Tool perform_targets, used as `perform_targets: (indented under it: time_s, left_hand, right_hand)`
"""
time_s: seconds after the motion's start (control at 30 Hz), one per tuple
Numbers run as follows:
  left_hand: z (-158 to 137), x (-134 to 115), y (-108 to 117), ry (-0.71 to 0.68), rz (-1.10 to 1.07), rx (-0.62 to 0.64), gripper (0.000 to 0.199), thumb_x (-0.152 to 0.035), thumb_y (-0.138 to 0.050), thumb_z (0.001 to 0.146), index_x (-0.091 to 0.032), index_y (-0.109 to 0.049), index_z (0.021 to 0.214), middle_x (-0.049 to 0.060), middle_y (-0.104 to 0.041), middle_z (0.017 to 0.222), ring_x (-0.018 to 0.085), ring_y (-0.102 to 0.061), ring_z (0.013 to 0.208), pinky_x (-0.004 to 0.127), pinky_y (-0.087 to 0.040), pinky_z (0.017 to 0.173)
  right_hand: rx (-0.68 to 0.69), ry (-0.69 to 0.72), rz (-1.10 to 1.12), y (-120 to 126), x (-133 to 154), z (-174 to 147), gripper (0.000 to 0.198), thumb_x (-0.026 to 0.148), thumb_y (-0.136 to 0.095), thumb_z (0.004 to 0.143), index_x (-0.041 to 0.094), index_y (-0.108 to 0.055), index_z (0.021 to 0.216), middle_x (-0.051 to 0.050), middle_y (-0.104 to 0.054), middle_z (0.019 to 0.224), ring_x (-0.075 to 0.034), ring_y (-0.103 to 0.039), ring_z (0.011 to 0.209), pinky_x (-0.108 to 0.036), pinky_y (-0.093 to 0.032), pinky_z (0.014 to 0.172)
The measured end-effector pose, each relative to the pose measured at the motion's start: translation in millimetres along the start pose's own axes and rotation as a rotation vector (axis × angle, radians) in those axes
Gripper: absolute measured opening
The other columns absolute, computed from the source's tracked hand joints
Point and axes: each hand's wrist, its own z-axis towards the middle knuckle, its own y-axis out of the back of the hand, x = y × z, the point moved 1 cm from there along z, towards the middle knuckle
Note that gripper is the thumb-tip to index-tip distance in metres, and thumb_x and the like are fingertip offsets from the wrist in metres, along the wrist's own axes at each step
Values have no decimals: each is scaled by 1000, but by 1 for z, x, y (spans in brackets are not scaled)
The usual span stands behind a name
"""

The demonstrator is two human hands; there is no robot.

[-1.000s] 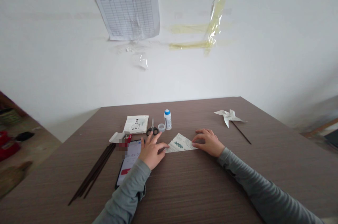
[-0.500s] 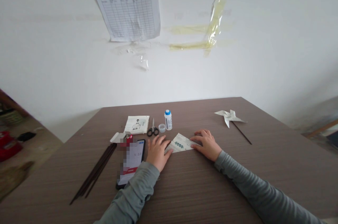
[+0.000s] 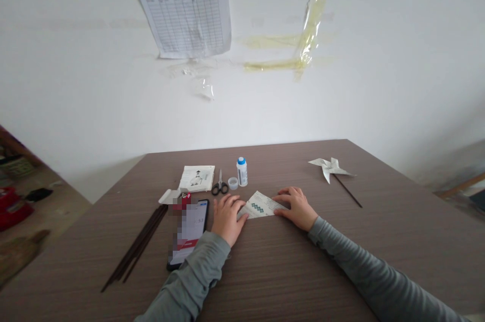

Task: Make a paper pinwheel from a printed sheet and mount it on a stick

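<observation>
Brown wood-grain table (image 3: pixel 288 271) carries everything, and the folded paper triangle (image 3: pixel 261 205) near its middle serves as the landmark. Above it on the white wall hangs a printed chart sheet (image 3: pixel 185 16), with yellowed tape strips (image 3: pixel 299 44) to the right. The person's left hand (image 3: pixel 227 218) lies flat with fingers spread, pressing the triangle's left corner; the right hand (image 3: pixel 295 207) lies palm down, fingers loosely curved, on its right corner. Neither hand grips anything. Left of the triangle, just beside the left hand, lies a smartphone (image 3: pixel 189 233), and farther left a bundle of dark sticks (image 3: pixel 136 248). Well to the right lies a paper pinwheel (image 3: pixel 333 173) on its stick. Behind the triangle sit a white booklet (image 3: pixel 197 178), scissors (image 3: pixel 220 186), a blue-capped glue bottle (image 3: pixel 241 172) and a small clear cap (image 3: pixel 233 183).
</observation>
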Motion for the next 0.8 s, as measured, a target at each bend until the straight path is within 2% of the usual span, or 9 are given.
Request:
perform_targets:
  time_s: [0.3,0.47,0.67,0.8]
  left_hand:
    - [0,-5,5,13,-60,5,39,-6,-89,103,-30,-96,133,13,-94,160,44,-76,169,85,-47,152]
    - [2,0,5,-19,-140,-25,39,-3,-89,100,-29,-97,127,12,-97,151,42,-80,163,76,-55,149]
    - [2,3,6,-54,-218,-42,48,-3,-87,98,-30,-97,137,12,-98,150,41,-84,157,72,-59,147]
    - [1,1,8,-49,-226,-39,54,-1,-87,96,-31,-97,139,11,-98,149,39,-88,148,73,-60,145]
  right_hand:
    - [-8,31,74,3,7,-1,43,21,-94,98,35,-103,138,-11,-96,133,-42,-77,146,-59,-60,131]
    - [-40,27,91,4,7,0,44,17,-91,94,32,-102,134,-8,-96,121,-38,-83,130,-53,-62,122]
    - [-36,9,54,5,4,1,12,19,-92,98,29,-97,103,-8,-94,112,-37,-85,124,-51,-62,119]
    - [-31,17,42,4,2,2,8,22,-91,100,29,-95,101,-9,-95,115,-37,-85,126,-52,-62,121]
